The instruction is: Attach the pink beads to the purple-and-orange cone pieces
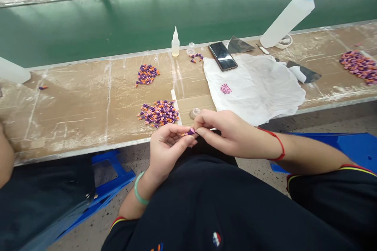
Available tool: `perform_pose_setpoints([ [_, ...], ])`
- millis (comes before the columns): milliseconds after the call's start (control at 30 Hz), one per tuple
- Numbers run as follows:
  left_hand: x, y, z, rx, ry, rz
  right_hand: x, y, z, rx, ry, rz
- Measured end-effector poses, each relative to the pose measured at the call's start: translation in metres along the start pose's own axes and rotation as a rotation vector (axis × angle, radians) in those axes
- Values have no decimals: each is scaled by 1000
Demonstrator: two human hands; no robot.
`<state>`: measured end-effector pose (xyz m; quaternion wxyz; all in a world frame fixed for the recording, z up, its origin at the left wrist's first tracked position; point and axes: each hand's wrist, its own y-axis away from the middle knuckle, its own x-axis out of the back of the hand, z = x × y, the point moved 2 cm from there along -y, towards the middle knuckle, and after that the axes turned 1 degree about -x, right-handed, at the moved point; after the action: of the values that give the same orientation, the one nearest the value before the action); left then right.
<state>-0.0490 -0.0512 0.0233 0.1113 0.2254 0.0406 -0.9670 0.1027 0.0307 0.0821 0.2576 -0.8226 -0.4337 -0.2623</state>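
Between thumb and fingertips, my left hand (165, 147) pinches a small purple-and-orange figurine (191, 131) just off the table's front edge. My right hand (228, 131) is closed in a pinch against its right end; whatever those fingertips hold is too small to make out. Left of my hands lies a pile of similar purple-and-orange figurines (159, 113), with a white strip (176, 106) along its right side. A small clear round cap (194, 113) sits just beyond my right fingers. Tiny pink pieces (226, 89) are heaped on a white cloth-like sheet (259, 86).
Farther back are a second figurine pile (147, 74), a small dropper bottle (175, 43), and a phone (223, 56). A large white bottle with a blue nozzle (287, 21) leans by a tape roll (285, 41). Another person's arm (5, 157) shows at left, near a blue stool (113, 172).
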Motion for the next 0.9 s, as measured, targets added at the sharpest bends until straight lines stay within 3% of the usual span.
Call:
perform_pose_setpoints([
  [200,-3,-1,2,21,-97,28,18,7,14,-207,-250,128],
  [333,-2,-4,-2,6,-238,47,27,13,30,-331,-281,210],
  [500,7,-18,-1,-141,-580,-27,32,20,55,-464,-273,289],
  [633,27,-38,-1,-332,-932,-114,33,27,75,-518,-288,350],
  [733,49,-51,-5,-360,-1132,-131,33,32,90,-575,-304,399],
  [833,74,-66,-2,-309,-1275,-65,32,37,103,-650,-311,428],
  [900,91,-82,6,-267,-1329,40,31,39,109,-686,-320,447],
])
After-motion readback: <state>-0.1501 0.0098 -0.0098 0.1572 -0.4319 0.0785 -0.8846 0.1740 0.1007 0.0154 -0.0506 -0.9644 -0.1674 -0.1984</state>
